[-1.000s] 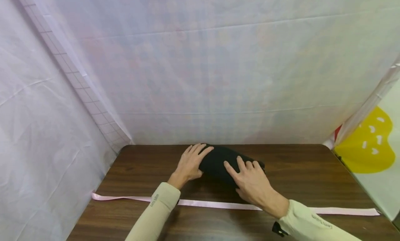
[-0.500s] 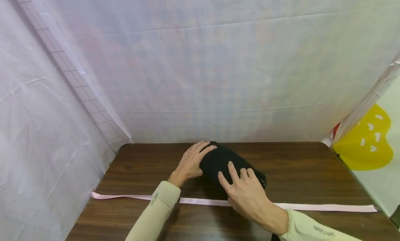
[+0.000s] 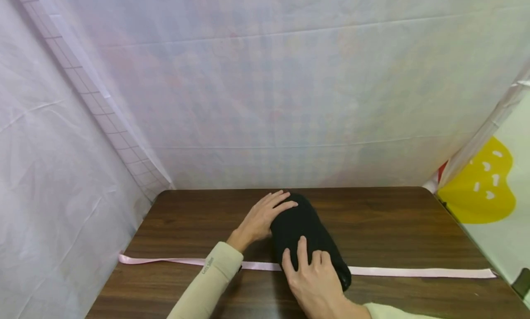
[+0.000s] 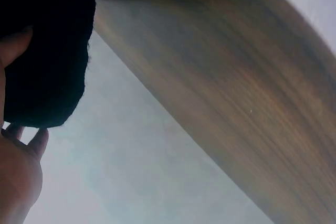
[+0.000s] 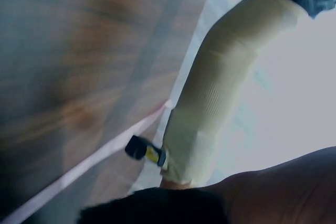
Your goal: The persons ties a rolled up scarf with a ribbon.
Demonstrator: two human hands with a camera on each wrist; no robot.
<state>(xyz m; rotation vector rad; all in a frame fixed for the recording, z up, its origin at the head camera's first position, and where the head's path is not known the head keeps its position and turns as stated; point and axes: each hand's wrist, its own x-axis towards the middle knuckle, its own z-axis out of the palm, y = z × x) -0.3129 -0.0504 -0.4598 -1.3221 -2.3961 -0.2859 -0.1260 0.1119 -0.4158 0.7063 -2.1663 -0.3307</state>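
A long, rounded black thing (image 3: pixel 295 222) with a dull, cloth-like surface and a glossy near end is held at a slant over the table (image 3: pixel 393 227). My left hand (image 3: pixel 261 218) grips its far left end, fingers laid across the top. On the near part, my right hand (image 3: pixel 316 282) holds it with fingers spread over the upper face; its thumb is hidden. In the left wrist view the black thing (image 4: pixel 47 72) shows a slightly fuzzy edge, with fingertips (image 4: pixel 39 141) at its lower rim. The right wrist view has only a dark strip of the black thing (image 5: pixel 157 208) along the bottom.
A pink ribbon (image 3: pixel 414 272) runs across the table from side to side, passing behind the hands and the black thing. White sheeting (image 3: pixel 265 103) hangs at the back and left. A yellow shape (image 3: pixel 480 190) shows beyond the right edge.
The black thing has turned clockwise, its right end swinging toward me across the ribbon. My right hand has moved nearer and slightly left with it; my left hand has shifted a little right.
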